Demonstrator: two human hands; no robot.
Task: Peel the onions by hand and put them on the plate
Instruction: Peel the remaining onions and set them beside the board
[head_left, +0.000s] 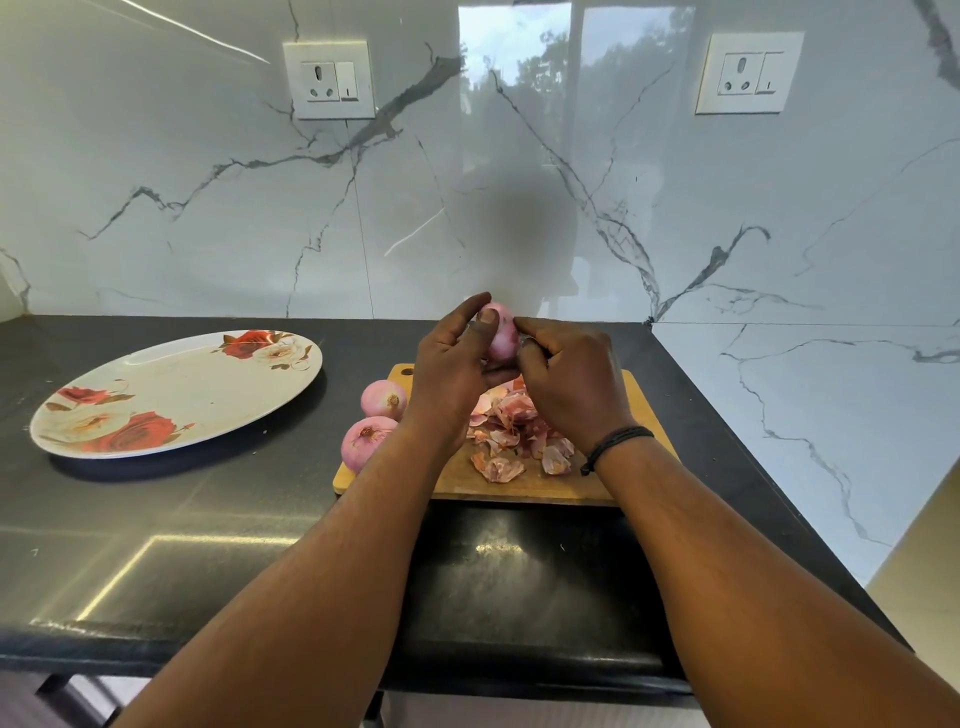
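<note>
A pink onion (502, 335) is held up above the wooden cutting board (524, 486). My left hand (451, 366) grips it from the left, thumb on its front. My right hand (569, 382) pinches at its right side with curled fingers. Two more pink onions lie at the board's left end, one (383, 399) behind the other (365, 441), partly hidden by my left forearm. A heap of onion skins (511, 434) lies on the board under my hands. A white oval plate (171, 395) with red roses sits to the left, with nothing on it.
The black countertop (208, 525) runs to a front edge near me and ends at a marble side wall on the right. A marble backsplash with two wall sockets (329, 80) (748, 73) stands behind.
</note>
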